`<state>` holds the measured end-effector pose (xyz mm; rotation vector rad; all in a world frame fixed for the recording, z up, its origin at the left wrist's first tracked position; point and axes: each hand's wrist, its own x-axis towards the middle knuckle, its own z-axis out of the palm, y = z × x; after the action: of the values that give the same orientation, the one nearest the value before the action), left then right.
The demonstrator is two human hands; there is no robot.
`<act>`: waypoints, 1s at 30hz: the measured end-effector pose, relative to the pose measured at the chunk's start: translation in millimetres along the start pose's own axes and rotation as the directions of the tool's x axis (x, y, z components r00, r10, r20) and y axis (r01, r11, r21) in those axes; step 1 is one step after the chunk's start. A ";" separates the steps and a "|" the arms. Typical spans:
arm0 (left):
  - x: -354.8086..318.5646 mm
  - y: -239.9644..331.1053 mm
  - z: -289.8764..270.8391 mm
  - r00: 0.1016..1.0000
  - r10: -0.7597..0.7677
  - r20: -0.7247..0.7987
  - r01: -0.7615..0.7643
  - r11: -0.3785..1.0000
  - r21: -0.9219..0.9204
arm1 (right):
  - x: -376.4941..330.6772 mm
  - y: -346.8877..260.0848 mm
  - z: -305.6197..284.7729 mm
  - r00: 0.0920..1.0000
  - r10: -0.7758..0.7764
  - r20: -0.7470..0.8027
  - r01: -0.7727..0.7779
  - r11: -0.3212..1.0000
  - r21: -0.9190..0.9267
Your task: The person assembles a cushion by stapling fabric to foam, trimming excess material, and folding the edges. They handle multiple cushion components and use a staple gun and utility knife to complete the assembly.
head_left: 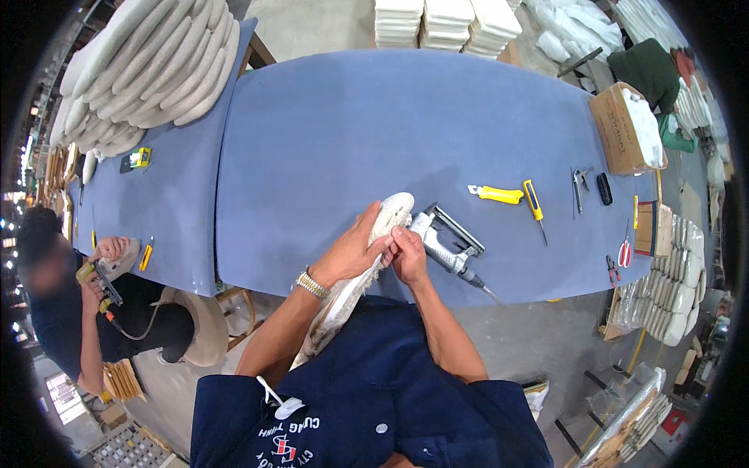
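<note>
Cushion (pixel 367 265), cream and fuzzy (long, narrow), gripped by both hands' fingers (pixel 386 248).

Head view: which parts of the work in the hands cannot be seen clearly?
- Cushion: its middle is covered by the left hand and right hand; its lower end is behind the left forearm.
- Stapler: its nose is hidden by the right hand.
- Staples: too small to see.

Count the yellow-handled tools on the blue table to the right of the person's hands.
2: a yellow utility knife lying just right of the staple gun, and a yellow-handled screwdriver beside it. Others may be hidden.
</note>
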<state>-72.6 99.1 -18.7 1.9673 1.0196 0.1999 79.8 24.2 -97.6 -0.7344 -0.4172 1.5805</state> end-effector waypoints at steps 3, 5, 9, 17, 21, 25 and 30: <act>-7.8 6.1 3.5 0.997 -0.082 -0.014 0.082 0.996 0.032 | -5.3 -26.4 -4.6 0.983 0.182 0.008 -0.180 0.976 -0.127; -3.9 14.9 2.2 0.991 -0.134 -0.010 0.134 0.990 0.036 | -19.1 -48.6 -12.3 0.992 0.063 -0.106 -0.110 0.839 -0.533; -0.9 32.7 3.5 0.976 -0.219 -0.019 0.220 0.969 0.110 | -40.0 -44.9 -52.4 0.943 -0.321 -0.083 -0.121 -0.100 -0.988; -0.8 39.3 11.9 0.965 -0.244 -0.102 0.260 0.942 0.210 | -17.8 -85.1 -54.6 0.937 -0.112 -0.332 -0.323 0.091 -0.942; -2.6 41.7 17.8 0.964 -0.235 -0.123 0.259 0.935 0.244 | -55.3 -129.2 -17.0 0.934 -0.240 -0.265 -0.165 0.366 -0.916; -2.4 53.4 23.8 0.960 -0.259 -0.105 0.279 0.909 0.308 | -73.4 -154.4 12.4 0.958 -0.266 0.109 0.169 0.213 -0.962; -4.0 51.8 32.3 0.964 -0.228 -0.140 0.259 0.924 0.280 | -65.2 -139.4 22.6 0.974 -0.201 0.104 0.168 0.334 -0.927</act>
<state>-29.2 61.6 2.8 2.0878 1.4212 0.0104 169.4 -14.6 23.5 -1.5220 -1.4235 0.9681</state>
